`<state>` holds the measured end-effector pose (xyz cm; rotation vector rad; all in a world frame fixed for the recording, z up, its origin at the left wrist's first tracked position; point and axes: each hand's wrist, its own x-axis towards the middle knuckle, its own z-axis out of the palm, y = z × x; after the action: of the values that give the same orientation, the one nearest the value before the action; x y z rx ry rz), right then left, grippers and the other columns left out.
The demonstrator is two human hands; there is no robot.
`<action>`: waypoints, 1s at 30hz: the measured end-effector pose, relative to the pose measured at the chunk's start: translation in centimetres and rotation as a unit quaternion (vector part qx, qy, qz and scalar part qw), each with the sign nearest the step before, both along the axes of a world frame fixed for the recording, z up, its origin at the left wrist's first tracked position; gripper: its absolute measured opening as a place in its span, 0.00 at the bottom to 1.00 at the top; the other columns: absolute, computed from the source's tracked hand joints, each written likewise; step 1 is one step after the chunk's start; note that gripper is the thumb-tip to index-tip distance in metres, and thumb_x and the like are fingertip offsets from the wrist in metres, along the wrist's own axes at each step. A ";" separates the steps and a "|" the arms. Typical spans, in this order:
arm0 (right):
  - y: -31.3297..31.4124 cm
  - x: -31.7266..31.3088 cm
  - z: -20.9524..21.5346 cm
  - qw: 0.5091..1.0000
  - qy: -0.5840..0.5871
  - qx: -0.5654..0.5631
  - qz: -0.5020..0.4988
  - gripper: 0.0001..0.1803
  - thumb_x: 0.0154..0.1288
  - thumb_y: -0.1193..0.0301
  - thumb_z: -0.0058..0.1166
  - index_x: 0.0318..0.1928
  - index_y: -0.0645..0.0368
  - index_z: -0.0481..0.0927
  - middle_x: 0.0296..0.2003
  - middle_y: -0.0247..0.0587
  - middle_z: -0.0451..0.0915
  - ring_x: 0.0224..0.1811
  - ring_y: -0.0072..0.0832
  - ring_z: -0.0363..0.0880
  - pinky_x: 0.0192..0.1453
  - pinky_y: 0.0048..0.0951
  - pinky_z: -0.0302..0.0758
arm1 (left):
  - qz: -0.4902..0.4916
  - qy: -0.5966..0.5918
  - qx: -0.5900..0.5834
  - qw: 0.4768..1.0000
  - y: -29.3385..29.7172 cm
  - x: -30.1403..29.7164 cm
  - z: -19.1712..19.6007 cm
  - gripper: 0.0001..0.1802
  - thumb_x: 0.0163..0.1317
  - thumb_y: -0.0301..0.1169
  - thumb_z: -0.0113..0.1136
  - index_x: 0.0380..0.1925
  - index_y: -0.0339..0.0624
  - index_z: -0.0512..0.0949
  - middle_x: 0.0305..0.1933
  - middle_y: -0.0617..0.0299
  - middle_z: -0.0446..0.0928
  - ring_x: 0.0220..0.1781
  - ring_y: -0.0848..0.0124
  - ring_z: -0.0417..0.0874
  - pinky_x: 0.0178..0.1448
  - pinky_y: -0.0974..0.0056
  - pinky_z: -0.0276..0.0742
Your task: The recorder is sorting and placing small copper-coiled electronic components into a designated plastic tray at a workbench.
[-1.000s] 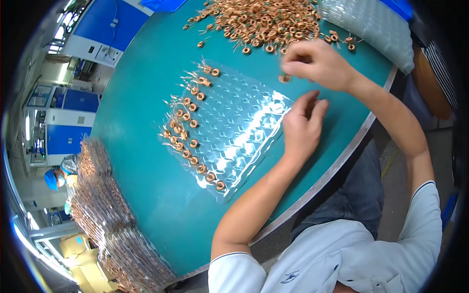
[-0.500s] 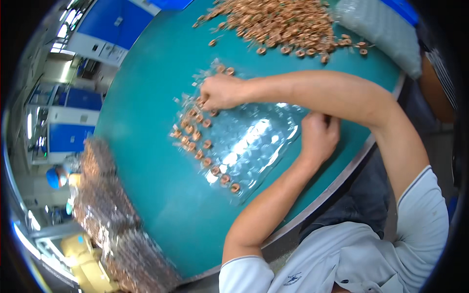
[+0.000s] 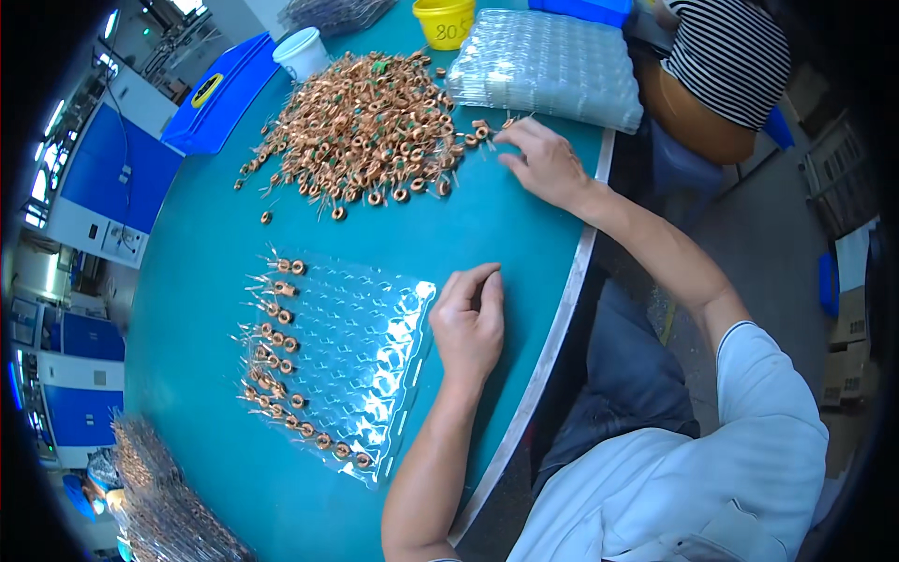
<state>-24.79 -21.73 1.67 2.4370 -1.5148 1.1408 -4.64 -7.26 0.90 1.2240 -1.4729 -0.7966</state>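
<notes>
A clear plastic blister tray [image 3: 351, 323] lies on the green table. Small copper-wound ring coils [image 3: 285, 365] with wire leads fill pockets along its left side and near edge. Beside the tray's right edge rests my left hand [image 3: 466, 328], loosely curled into a fist, thumb and forefinger a little apart with nothing seen between them. My right hand [image 3: 548, 164] reaches to the right end of the heap of loose coils [image 3: 365, 131]. Its thumb and forefinger are spread close to a few stray coils [image 3: 481, 129], and I see nothing gripped.
A stack of clear trays [image 3: 543, 70] stands beyond my right hand. Behind the heap are a yellow tub [image 3: 444, 23], a white cup [image 3: 302, 54] and a blue bin [image 3: 220, 94]. Packed coils [image 3: 164, 487] sit at the near left. Another person [image 3: 716, 75] sits at the far right.
My right hand has left the tray's coil-filled side and moved to the stray coils by the heap. My left hand stays by the tray's right edge. The view has shifted, showing more of the far side.
</notes>
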 end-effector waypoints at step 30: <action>-3.7 -3.1 -1.3 0.985 -0.156 0.050 -0.050 0.10 0.62 0.68 0.52 0.38 0.60 0.81 0.32 0.49 0.80 0.41 0.44 0.81 0.48 0.43 0.76 | -0.016 0.010 0.027 0.999 0.2 -1.7 -0.1 0.06 0.65 0.25 0.62 0.38 0.36 0.84 0.29 0.60 0.78 0.27 0.74 0.76 0.32 0.69 0.71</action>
<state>-27.94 -25.42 0.33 2.2929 -1.7951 1.5188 -6.35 -7.05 0.78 1.2311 -1.4662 -0.8730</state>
